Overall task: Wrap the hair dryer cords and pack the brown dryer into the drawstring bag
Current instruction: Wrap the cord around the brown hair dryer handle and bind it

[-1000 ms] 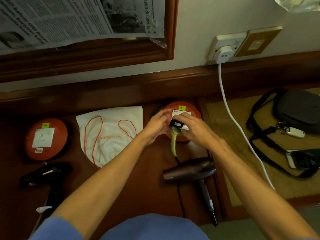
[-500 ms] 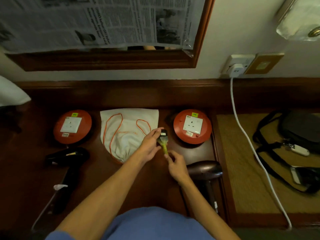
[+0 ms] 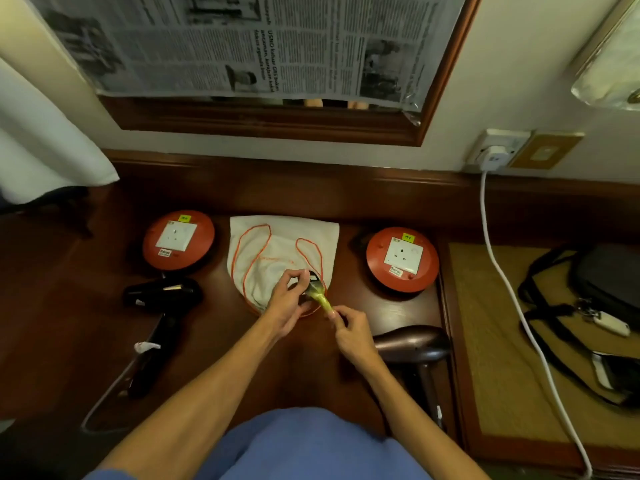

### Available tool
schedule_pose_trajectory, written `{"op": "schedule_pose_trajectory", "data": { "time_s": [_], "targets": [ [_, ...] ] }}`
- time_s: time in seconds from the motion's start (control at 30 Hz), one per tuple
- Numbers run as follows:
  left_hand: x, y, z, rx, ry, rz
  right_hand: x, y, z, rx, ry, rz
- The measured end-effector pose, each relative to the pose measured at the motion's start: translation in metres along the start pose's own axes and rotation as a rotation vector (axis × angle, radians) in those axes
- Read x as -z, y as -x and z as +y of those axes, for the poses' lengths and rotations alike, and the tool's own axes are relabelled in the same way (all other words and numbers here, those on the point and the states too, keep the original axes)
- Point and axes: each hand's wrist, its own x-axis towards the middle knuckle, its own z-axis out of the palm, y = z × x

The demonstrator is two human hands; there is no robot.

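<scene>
My left hand (image 3: 289,299) grips the black plug (image 3: 313,284) of the brown dryer's cord over the lower edge of the white drawstring bag (image 3: 277,251). My right hand (image 3: 349,329) pinches the yellow-green sleeve (image 3: 320,299) just below the plug. The brown hair dryer (image 3: 412,344) lies on the dark wooden desk (image 3: 69,323) to the right of my right hand, handle pointing toward me. A black hair dryer (image 3: 161,296) lies at the left with its grey cord (image 3: 104,400) trailing toward the front edge.
Two red round socket reels, one at the left (image 3: 178,239) and one at the right (image 3: 401,259), flank the bag. A white charger cable (image 3: 512,299) runs from the wall socket (image 3: 495,150) across a woven mat (image 3: 485,341) holding a black pouch (image 3: 602,278), keys and a phone. A newspaper-covered mirror (image 3: 242,43) hangs behind.
Both hands pulled the plug out of the right red socket reel and carried it left toward me, over the bag's edge. My right hand slid down to the yellow-green sleeve.
</scene>
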Motion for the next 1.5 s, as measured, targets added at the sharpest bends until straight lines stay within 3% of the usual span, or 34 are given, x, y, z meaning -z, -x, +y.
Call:
{"op": "schedule_pose_trajectory", "data": {
  "time_s": [0.27,0.4,0.5,0.63,0.83,0.93,1.0,1.13,1.27,1.5],
  "targets": [
    [0.078,0.006,0.008,-0.131,-0.831,-0.212,0.017,-0.006,0.01,0.047,0.278,-0.37],
    [0.079,0.009,0.019,-0.081,-1.181,-0.484,0.018,-0.009,0.012,0.045,0.35,-0.47],
    [0.078,0.01,0.016,-0.064,-1.265,-0.581,0.019,-0.011,0.015,0.085,0.375,-0.454],
    [0.079,0.011,0.002,-0.103,-1.285,-0.549,0.018,-0.009,0.029,0.113,0.393,-0.347],
    [0.089,0.003,-0.037,-0.173,-1.309,-0.247,0.051,0.022,0.064,0.006,0.474,0.29],
    [0.09,0.004,-0.057,-0.174,-1.255,-0.092,0.073,0.05,0.091,-0.11,0.64,0.446],
    [0.088,0.004,-0.064,-0.205,-1.241,-0.05,0.082,0.066,0.108,-0.252,0.658,0.458],
    [0.085,0.001,-0.07,-0.204,-1.337,-0.02,0.085,0.091,0.141,-0.497,0.654,0.275],
    [0.089,0.004,-0.07,-0.205,-1.529,0.0,0.083,0.102,0.158,-0.427,0.561,0.285],
    [0.107,0.01,-0.069,-0.149,-1.689,-0.044,0.101,0.097,0.123,-0.253,0.279,0.351]
  ]
}}
